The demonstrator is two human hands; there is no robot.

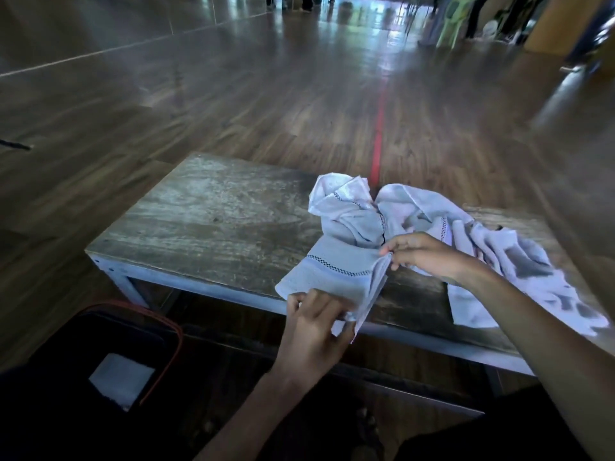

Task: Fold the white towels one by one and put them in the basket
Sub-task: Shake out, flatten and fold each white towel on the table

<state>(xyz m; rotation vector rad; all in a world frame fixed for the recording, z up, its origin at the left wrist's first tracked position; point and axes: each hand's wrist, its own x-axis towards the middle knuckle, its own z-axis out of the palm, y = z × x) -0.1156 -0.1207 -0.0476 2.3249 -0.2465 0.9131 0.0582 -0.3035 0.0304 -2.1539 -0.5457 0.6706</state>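
A white towel [332, 271] with a dotted dark stripe lies partly folded at the front edge of the wooden table [206, 214]. My left hand [316, 324] pinches its near corner over the table's edge. My right hand [422, 254] pinches the towel's far right corner. Behind and to the right lies a crumpled heap of white towels [432, 224], which trails down to the table's right front. On the floor at lower left stands a dark basket [100, 354] with an orange rim, and a folded white towel [121, 377] lies inside it.
The table has a grey metal frame [199, 287] and stands on a wooden floor with a red line [379, 141] running away from it. People's legs and chairs [449, 24] stand far off at the top right. My dark-clothed legs fill the bottom of the view.
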